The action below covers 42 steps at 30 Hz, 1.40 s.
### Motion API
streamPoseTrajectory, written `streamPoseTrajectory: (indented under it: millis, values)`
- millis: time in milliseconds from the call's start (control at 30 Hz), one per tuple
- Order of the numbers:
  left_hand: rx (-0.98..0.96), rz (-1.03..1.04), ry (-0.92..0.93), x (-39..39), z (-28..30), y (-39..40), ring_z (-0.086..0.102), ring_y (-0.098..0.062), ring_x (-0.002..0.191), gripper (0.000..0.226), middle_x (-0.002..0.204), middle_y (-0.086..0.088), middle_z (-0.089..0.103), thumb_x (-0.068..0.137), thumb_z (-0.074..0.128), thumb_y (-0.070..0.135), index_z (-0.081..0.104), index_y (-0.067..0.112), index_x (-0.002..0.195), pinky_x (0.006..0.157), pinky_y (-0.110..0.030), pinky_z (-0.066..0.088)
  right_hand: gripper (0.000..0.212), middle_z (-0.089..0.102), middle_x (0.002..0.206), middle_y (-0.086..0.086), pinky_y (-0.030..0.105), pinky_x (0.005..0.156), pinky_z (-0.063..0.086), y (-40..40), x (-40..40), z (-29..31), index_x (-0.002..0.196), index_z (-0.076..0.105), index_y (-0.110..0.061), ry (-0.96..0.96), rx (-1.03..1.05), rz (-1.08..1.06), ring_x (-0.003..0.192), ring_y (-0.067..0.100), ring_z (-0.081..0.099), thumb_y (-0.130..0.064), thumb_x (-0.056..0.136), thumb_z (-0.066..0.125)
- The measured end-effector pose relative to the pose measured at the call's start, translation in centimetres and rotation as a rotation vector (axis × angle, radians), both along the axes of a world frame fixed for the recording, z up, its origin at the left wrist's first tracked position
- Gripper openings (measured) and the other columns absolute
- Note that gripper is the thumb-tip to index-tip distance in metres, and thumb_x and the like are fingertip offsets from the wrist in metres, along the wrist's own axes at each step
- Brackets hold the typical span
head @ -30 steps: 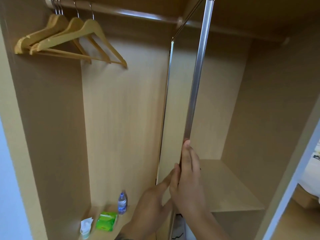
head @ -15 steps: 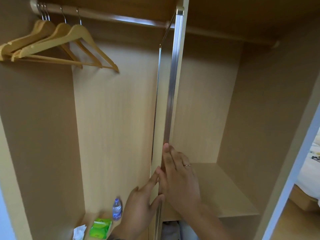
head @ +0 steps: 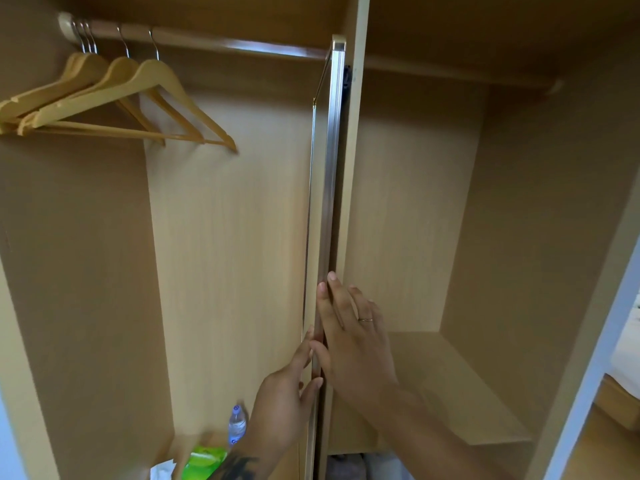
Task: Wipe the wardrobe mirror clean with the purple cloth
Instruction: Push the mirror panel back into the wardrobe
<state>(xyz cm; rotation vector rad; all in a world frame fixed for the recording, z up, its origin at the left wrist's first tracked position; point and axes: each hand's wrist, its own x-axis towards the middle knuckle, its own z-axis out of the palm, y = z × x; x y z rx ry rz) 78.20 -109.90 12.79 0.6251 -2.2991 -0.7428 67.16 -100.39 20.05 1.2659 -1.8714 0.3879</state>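
The wardrobe mirror [head: 333, 168] is a tall pull-out panel with a silver frame, seen edge-on next to the centre divider [head: 358, 140], so its glass is hidden. My left hand [head: 287, 396] pinches the frame's front edge low down, fingers on the left side. Just above it my right hand [head: 353, 341], with a ring, lies flat against the frame's right side, fingers straight and apart. No purple cloth is in view.
Several wooden hangers [head: 121, 98] hang on the rail at top left. On the left compartment's floor stand a water bottle [head: 237, 424], a green packet [head: 204, 462] and a white tissue [head: 162, 471]. A wooden shelf [head: 450, 393] fills the right compartment.
The mirror panel has gone back toward the divider and now shows only its edge. Both hands stayed on it, and my right hand has flattened from a grip.
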Motion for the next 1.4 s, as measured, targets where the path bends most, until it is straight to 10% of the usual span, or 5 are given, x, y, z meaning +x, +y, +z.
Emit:
streamPoseTrajectory:
  millis: [233, 433, 633, 1000, 1400]
  values:
    - [0.062, 0.067, 0.022, -1.6, 0.4, -0.8, 0.073, -0.007, 0.091, 0.089, 0.132, 0.028, 0.066, 0.1, 0.067, 0.024, 0.011, 0.061, 0.158, 0.073, -0.003, 0.043, 0.094, 0.022, 0.172, 0.008, 0.052, 0.11, 0.048, -1.2, -1.5, 0.0, 0.163, 0.028, -0.012, -0.03, 0.024, 0.018, 0.147, 0.031, 0.044, -0.048, 0.088, 0.074]
    - [0.119, 0.081, 0.067, -2.7, 0.3, -1.7, 0.076, -0.017, 0.091, 0.089, 0.132, 0.017, 0.071, 0.099, 0.07, 0.022, 0.015, 0.062, 0.156, 0.089, -0.021, 0.056, 0.091, 0.014, 0.173, 0.006, 0.049, 0.115, 0.044, -2.5, -2.5, 0.0, 0.164, 0.02, -0.014, -0.062, 0.052, 0.022, 0.151, 0.027, 0.038, -0.043, 0.093, 0.07]
    - [0.169, 0.064, 0.079, -3.8, 0.1, -3.0, 0.068, 0.01, 0.08, 0.088, 0.133, 0.015, 0.07, 0.099, 0.071, 0.02, 0.018, 0.06, 0.156, 0.077, -0.003, 0.048, 0.092, 0.017, 0.173, 0.004, 0.05, 0.115, 0.043, -3.9, -3.4, 0.0, 0.162, 0.014, -0.017, -0.09, 0.041, 0.014, 0.151, 0.026, 0.039, -0.04, 0.094, 0.071]
    - [0.191, 0.032, 0.119, -4.9, 0.5, -4.7, 0.074, -0.001, 0.083, 0.088, 0.129, 0.012, 0.073, 0.097, 0.073, 0.017, 0.023, 0.062, 0.155, 0.092, -0.024, 0.058, 0.085, 0.047, 0.16, -0.001, 0.052, 0.111, 0.046, -4.9, -4.9, 0.7, 0.158, 0.039, -0.024, -0.018, 0.022, -0.088, 0.144, 0.027, 0.05, -0.054, 0.088, 0.076]
    - [0.22, 0.011, 0.149, -6.2, 0.9, -6.2, 0.075, -0.026, 0.104, 0.085, 0.137, 0.007, 0.069, 0.099, 0.071, 0.012, 0.025, 0.054, 0.157, 0.101, -0.035, 0.057, 0.091, 0.057, 0.149, -0.005, 0.056, 0.117, 0.035, -7.2, -6.0, 0.4, 0.162, 0.008, -0.031, -0.119, 0.063, -0.109, 0.141, 0.03, 0.052, -0.054, 0.095, 0.066]
